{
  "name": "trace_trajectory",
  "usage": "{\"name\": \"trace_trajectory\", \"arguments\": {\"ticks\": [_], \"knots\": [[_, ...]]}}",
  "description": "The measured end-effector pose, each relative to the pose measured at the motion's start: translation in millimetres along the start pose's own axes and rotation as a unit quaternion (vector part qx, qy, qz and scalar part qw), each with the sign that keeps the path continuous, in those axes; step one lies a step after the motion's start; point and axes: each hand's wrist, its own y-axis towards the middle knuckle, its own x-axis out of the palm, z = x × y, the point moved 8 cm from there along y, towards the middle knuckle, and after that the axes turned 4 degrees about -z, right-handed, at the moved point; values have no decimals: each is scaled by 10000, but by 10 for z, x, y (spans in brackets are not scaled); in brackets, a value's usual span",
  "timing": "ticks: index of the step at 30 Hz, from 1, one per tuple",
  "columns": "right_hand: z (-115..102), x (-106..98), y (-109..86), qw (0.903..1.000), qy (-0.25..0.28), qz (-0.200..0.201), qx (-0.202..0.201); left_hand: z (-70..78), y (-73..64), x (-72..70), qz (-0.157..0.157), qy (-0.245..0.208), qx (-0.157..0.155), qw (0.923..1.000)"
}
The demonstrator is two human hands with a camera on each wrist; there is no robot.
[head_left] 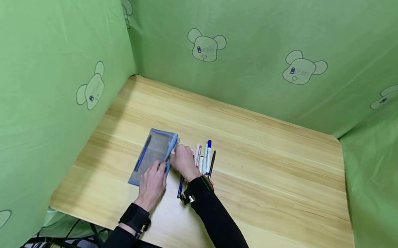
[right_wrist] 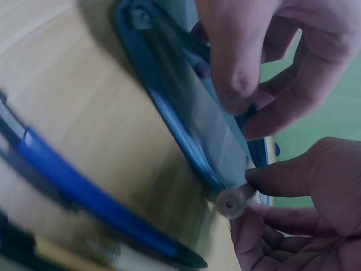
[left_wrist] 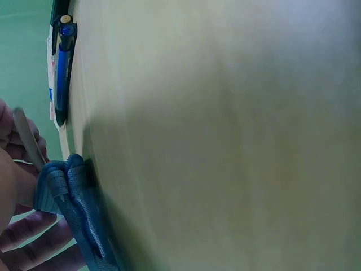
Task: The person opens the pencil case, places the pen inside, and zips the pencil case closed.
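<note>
A blue mesh zip pouch lies toward the left of the table, with a blue pen showing along its left side. My left hand holds the pouch's right edge near its lower end; in the right wrist view the pouch mouth gapes apart beside those fingers. At the mouth's far end, my right hand pinches a slim brownish pencil-like stick, its round end facing the right wrist camera. In the left wrist view this stick stands up beside the pouch edge.
Right of the pouch lie several pens and markers, among them a blue-capped marker, a black pen and a dark blue pen partly under the right wrist. Green curtains surround the wooden table. Cables hang below its front left edge.
</note>
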Motion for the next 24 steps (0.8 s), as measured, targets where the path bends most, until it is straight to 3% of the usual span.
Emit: {"name": "trace_trajectory", "arguments": {"ticks": [14,24], "knots": [[14,80,59,9980,464,308,294,17,-20,-10,18,-31,80,10000],[27,87,71,9943,732,589,509,27,-28,-23,227,-170,173,9994]]}}
